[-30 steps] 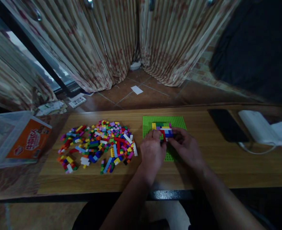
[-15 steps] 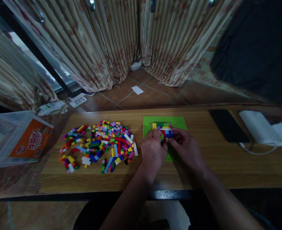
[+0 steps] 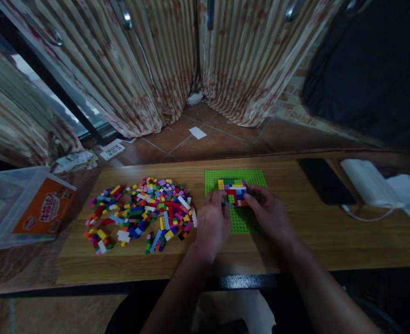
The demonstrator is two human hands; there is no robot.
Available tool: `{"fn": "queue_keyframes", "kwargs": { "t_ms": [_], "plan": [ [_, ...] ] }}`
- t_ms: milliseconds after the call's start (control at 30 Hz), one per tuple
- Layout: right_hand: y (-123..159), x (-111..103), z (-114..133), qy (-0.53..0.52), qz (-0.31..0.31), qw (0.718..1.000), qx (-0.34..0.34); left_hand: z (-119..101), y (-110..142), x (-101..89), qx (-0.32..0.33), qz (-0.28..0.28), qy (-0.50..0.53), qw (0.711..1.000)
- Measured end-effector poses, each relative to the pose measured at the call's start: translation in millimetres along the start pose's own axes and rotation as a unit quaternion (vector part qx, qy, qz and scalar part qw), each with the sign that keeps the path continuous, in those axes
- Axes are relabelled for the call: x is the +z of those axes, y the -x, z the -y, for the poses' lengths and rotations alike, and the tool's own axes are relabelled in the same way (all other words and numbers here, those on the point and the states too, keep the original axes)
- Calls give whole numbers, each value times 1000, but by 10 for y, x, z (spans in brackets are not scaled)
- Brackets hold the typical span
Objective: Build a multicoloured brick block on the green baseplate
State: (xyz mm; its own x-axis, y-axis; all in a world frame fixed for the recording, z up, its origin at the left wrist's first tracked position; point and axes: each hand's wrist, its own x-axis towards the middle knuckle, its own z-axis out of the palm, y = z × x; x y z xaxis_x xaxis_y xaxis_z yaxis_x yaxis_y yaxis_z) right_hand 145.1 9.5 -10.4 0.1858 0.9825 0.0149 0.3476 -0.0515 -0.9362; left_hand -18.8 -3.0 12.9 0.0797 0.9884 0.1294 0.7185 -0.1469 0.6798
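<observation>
brick build (image 3: 236, 191): over green plate (image 3: 241, 225) on table (image 3: 316, 246) | left hand (image 3: 212, 221): fingers bent at its left side | right hand (image 3: 270, 211): thumb at its right side | clamped or not: cannot tell, dim

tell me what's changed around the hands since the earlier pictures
The left hand has moved left, uncovering more red and green on the brick build; whether it still touches is unclear. The right hand stays at the build's right edge. The green board and loose bricks look unchanged.
</observation>
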Motion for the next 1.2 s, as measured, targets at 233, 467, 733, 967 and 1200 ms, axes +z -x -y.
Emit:
{"fn": "queue_keyframes", "kwargs": {
  "t_ms": [233, 467, 733, 967, 1200],
  "plan": [
    [83, 75, 177, 128, -19, 990, -51, 67, 40, -64, -26, -2, -10, 1000],
    [76, 125, 187, 206, -35, 973, -102, -49, 137, -37, -13, 19, 24, 999],
    [-27, 95, 141, 230, -24, 967, -110, -128, 300, 43, 3, 50, 79, 996],
    [-57, 127, 95, 313, -8, 944, -103, -197, 445, 96, 6, 70, 108, 992],
    [-97, 170, 70, 339, -2, 937, -90, -289, 516, 90, -40, 61, 170, 983]
  ]
}}
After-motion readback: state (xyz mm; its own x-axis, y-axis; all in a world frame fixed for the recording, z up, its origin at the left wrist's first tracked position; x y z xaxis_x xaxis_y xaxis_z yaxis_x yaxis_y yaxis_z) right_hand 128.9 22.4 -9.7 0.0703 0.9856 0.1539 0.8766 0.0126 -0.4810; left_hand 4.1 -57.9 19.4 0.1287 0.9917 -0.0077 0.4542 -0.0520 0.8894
